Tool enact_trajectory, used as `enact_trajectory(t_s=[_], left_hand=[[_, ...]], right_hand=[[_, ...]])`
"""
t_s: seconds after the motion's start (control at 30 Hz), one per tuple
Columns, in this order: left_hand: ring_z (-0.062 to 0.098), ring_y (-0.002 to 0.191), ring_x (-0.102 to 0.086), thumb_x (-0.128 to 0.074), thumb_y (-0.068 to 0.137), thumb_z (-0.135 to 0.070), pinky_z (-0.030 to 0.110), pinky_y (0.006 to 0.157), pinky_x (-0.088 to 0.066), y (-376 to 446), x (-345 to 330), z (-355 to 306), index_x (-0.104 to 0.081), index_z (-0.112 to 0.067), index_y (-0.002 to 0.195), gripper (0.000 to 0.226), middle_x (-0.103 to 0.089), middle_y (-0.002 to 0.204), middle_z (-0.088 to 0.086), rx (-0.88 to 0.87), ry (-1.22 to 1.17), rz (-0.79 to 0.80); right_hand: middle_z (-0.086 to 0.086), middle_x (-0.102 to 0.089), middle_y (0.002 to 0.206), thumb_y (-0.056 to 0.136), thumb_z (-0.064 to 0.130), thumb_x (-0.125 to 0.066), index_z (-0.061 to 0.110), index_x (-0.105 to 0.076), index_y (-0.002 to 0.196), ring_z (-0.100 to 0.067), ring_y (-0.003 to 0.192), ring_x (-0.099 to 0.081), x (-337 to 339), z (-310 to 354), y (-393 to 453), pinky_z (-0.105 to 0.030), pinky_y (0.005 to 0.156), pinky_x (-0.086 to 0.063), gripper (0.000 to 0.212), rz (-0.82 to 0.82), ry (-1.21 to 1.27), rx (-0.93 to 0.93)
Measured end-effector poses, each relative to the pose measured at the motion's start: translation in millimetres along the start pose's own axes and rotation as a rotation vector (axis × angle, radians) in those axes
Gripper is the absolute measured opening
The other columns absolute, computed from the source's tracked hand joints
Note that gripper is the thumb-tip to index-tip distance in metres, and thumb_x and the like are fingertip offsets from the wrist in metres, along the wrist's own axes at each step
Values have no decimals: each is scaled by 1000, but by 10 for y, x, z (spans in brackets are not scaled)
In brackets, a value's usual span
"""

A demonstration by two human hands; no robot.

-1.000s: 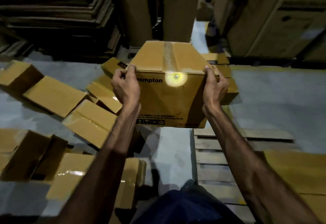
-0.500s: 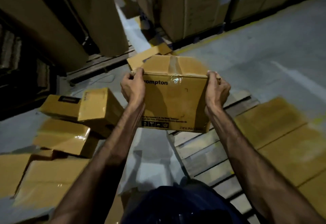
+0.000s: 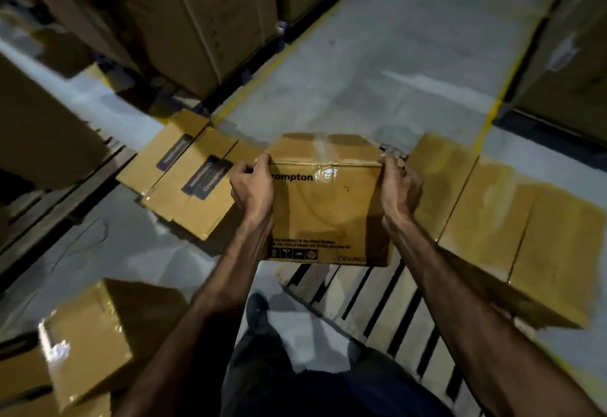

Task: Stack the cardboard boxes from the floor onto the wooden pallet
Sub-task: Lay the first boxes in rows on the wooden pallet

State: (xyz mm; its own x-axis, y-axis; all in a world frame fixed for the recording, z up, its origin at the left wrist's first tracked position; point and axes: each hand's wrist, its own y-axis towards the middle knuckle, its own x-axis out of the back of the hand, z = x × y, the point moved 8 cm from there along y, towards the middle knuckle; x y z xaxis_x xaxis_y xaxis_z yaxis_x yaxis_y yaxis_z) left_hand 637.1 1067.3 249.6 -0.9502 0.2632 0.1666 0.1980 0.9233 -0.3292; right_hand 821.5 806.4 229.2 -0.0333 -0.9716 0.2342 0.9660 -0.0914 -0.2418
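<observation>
Both arms extended: left hand (image 3: 252,190) and right hand (image 3: 399,190), fingers curled over upper corners, grasp Crompton cardboard box (image 3: 328,206) above wooden pallet (image 3: 387,314).

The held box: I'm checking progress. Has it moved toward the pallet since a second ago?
Yes. The box was left of the pallet over bare floor; now it hangs over the pallet's near slats.

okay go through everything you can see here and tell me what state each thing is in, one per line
Held box: taped shut, upright, off the floor, gripped at both sides.
Left hand: grips the box's left edge.
Right hand: grips the box's right edge.
Pallet: near slats bare.
Pallet boxes: in a row on the pallet.
Floor boxes: closed, lying scattered.
</observation>
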Motion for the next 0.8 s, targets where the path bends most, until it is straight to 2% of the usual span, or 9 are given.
enact_trajectory(t_s=[0.07, 0.13, 0.23, 0.3, 0.4, 0.5, 0.57, 0.63, 0.8], left_hand=[[23, 69, -52, -74, 85, -40, 34, 61, -36, 293, -140, -2, -55, -18, 70, 32, -55, 69, 0, 34, 50, 73], [22, 68, -51, -74, 84, -38, 34, 61, -36, 559, -209, -27, -56, -17, 70, 31, -53, 68, 0, 53, 80, 131], [23, 73, -54, -73, 86, -38, 36, 65, -38, 872, -372, -137, -53, -19, 68, 34, -55, 70, 1, 28, 135, 199], [27, 82, -61, -71, 84, -45, 39, 70, -46, 1021, -503, -149, -61, -18, 74, 31, -65, 79, 3, 26, 227, 235], [24, 82, -62, -71, 83, -47, 34, 66, -47, 1115, -746, -195, -67, -17, 82, 30, -68, 87, 4, 16, 273, 293], [19, 74, -55, -71, 86, -42, 31, 61, -38, 1135, -954, -170, -68, -14, 85, 28, -62, 79, 0, -16, 304, 345], [18, 74, -54, -69, 88, -40, 32, 63, -39, 1087, -1052, -130, -65, -15, 85, 25, -60, 78, -1, -13, 328, 384], [19, 77, -55, -68, 89, -39, 34, 68, -42, 1064, -1140, -76, -63, -18, 83, 22, -60, 80, -1, -4, 348, 409], [17, 75, -52, -67, 90, -33, 34, 68, -40, 1107, -1403, 20, -59, -18, 79, 21, -59, 79, 0, -35, 337, 381]], right_hand=[[11, -55, 80, 93, 51, -68, 33, -63, 98, -7, 66, -46, -140, -63, 42, -24, 53, -31, 19, -67, -38, -41], [11, -59, 81, 90, 52, -68, 35, -67, 97, -12, 70, -52, -277, -44, 32, -26, 54, -32, 19, -115, -52, -75], [7, -70, 82, 92, 47, -69, 25, -79, 107, -13, 73, -61, -438, -59, 15, -25, 57, -39, 28, -174, -12, -151], [2, -74, 88, 93, 45, -70, 20, -79, 113, -11, 76, -63, -482, -97, 11, -24, 58, -40, 33, -216, 13, -176], [-2, -76, 95, 88, 51, -69, 17, -78, 114, -21, 87, -70, -494, -211, 36, -29, 64, -48, 44, -261, 52, -239], [1, -74, 96, 76, 63, -64, 19, -76, 104, -20, 87, -69, -481, -287, 101, -33, 68, -51, 54, -254, 86, -261], [6, -64, 82, 83, 58, -67, 26, -67, 87, -15, 76, -60, -417, -284, 161, -32, 65, -46, 32, -275, 62, -266], [10, -54, 68, 93, 45, -69, 27, -59, 72, -13, 65, -51, -348, -318, 254, -31, 62, -41, 29, -292, 32, -256], [6, -54, 72, 94, 45, -68, 24, -62, 81, -16, 68, -50, -335, -415, 551, -30, 61, -40, 25, -266, 22, -254]])
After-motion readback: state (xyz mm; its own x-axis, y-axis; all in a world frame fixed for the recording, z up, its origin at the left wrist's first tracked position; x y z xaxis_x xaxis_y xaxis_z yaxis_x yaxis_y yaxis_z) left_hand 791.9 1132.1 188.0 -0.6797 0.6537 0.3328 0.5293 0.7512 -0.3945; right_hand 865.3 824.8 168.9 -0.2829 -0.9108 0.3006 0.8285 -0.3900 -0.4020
